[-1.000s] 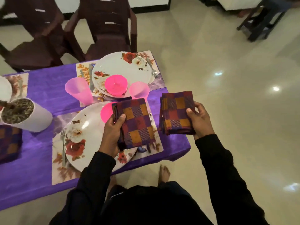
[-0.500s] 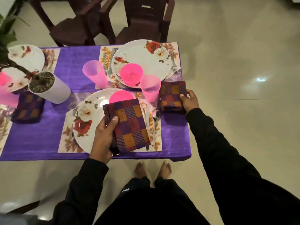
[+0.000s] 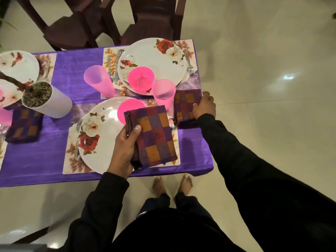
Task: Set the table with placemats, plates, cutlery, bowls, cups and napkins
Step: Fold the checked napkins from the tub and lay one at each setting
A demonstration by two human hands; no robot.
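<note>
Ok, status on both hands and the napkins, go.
Left hand holds one napkin over the near plate. Right hand sets the second napkin by the pink cup. Nothing blocking.

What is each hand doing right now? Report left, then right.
Left hand: grips a folded purple-and-orange checked cloth napkin above the plate.
Right hand: holds a second matching checked napkin at the table's edge.
</note>
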